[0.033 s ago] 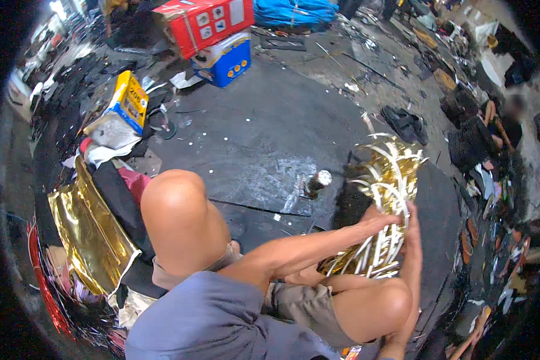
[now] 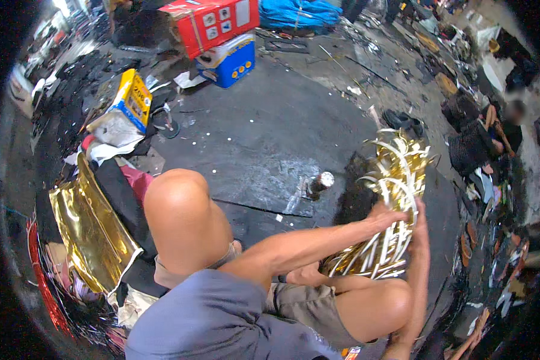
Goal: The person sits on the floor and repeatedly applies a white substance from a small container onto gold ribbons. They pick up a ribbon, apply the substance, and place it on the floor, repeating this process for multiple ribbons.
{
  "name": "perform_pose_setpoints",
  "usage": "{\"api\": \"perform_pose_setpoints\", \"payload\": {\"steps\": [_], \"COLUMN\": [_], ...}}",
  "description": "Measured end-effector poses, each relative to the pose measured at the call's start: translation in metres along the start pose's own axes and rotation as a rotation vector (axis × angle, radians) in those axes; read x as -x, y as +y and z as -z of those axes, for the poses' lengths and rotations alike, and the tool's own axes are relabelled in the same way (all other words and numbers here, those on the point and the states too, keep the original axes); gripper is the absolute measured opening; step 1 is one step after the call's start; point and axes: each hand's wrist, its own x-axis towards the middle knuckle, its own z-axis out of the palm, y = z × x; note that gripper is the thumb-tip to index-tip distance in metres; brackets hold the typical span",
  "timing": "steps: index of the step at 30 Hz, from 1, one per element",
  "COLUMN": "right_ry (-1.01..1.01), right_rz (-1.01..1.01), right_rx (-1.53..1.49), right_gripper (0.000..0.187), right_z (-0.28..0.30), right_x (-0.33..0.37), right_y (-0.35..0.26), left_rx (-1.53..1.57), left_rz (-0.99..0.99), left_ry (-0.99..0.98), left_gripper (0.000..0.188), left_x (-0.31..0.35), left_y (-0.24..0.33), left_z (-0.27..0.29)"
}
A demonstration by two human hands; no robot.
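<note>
A long bundle of shiny gold and white strips [image 2: 402, 165] stands between my hands, its loose ends fanning out at the top and its lower part resting by my right knee. My left hand [image 2: 391, 213] reaches across and grips the bundle around its middle. On the bundle's right side, my right hand [image 2: 420, 217] is closed around it, slightly blurred, with some fingers hidden by the strips. Left of the bundle, a short brown cylinder with a whitish top [image 2: 322, 180] rises from the dark board [image 2: 252, 120].
Gold sheeting [image 2: 87, 225] and red strips [image 2: 46, 294] lie on my left. A yellow and blue box [image 2: 135, 102] is tilted beyond them. Farther off are a red box [image 2: 219, 25] on a blue box [image 2: 234, 65], blue sheeting [image 2: 300, 13] and dark sandals [image 2: 411, 123]. Scraps and a person [image 2: 511, 135] are at right.
The bundle's top has shifted slightly right and up, covering more of the sandals. Both hands have moved a little right with it, keeping their grip.
</note>
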Motion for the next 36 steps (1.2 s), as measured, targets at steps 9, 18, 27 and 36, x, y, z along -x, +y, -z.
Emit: {"api": "perform_pose_setpoints", "payload": {"steps": [9, 18, 27, 36], "right_ry": [-0.288, -0.391, -1.192, -0.797], "right_rz": [0.034, -0.018, -0.355, -0.475], "right_rx": [-0.212, -0.665, 0.466, 1.454], "right_gripper": [0.061, 0.064, 0.061, 0.035], "right_z": [-0.139, -0.4, -0.487, -0.195], "right_x": [-0.023, 0.035, 0.075, -0.054], "right_y": [-0.207, -0.174, 0.065, 0.09], "left_rx": [-0.266, -0.845, -1.575, -1.637], "left_rz": [-0.184, 0.012, 0.533, 0.653], "left_ry": [0.044, 0.045, -0.152, 0.387], "left_gripper": [0.05, 0.043, 0.09, 0.154], "left_x": [0.0, 0.111, 0.192, 0.265], "left_y": [0.209, 0.332, 0.188, -0.038], "left_z": [0.064, 0.274, 0.49, 0.565]}}
